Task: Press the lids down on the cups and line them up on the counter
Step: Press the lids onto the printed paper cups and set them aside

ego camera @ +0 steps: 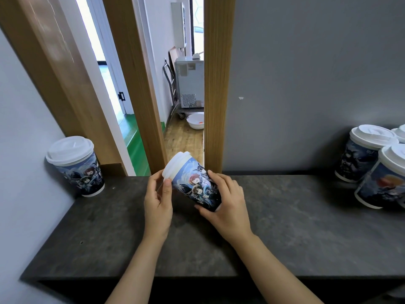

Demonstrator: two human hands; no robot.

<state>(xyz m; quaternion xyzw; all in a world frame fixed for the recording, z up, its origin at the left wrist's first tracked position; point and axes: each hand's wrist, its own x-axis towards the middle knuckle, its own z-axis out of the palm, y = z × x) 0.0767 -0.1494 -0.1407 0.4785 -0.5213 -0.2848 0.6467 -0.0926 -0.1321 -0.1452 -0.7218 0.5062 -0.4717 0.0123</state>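
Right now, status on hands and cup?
Left hand pinching lid; right hand gripping tilted cup above counter. Nothing in the way.

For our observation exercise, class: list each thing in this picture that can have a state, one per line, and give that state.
Held cup: lidded, tilted, off the counter.
Left hand: pinching the lid rim.
Right hand: gripping the cup's base.
Left cup: lidded, upright on the counter.
Right cups: lidded, clustered.

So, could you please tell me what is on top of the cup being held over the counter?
A white lid caps the tilted cup; the left hand pinches its rim. The cup's contents are covered.
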